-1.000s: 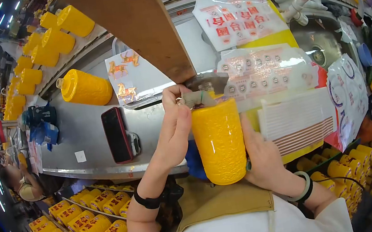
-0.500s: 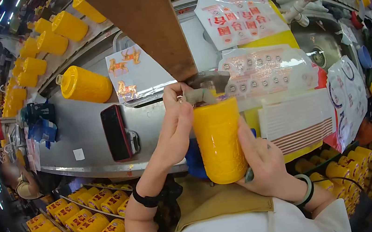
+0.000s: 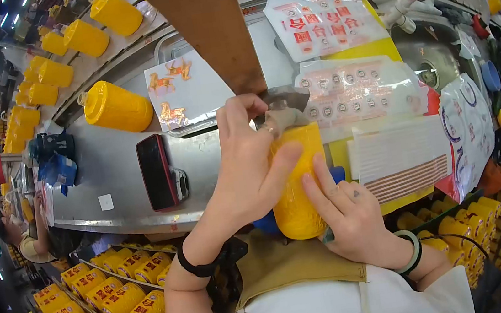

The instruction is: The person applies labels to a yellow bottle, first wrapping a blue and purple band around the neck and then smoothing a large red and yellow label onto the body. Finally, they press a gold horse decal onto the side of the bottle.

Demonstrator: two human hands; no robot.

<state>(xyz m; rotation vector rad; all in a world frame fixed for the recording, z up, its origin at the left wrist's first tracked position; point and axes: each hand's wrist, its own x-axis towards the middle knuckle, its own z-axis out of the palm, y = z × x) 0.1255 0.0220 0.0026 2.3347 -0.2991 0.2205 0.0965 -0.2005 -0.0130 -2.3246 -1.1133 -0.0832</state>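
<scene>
A glossy yellow bottle with a raised pattern stands upright in front of my chest. My right hand grips it from the right and below, two fingers lying along its side. My left hand is at the bottle's upper left, its fingers pinching a greyish cloth at the top, while the thumb reaches across the yellow surface. Cloth and fingers hide the bottle's neck. Beyond them, a dark piece sits at the lower end of a brown board.
Left on the metal worktop are another yellow bottle, a sheet with orange horse decals and a phone. Printed sheets and striped sheets lie right, near a sink. Labelled bottles fill crates below. A person is far left.
My left hand has moved right and turned, its thumb now over the bottle's front. The cloth has shifted slightly right and up. My right fingers have moved a little across the bottle.
</scene>
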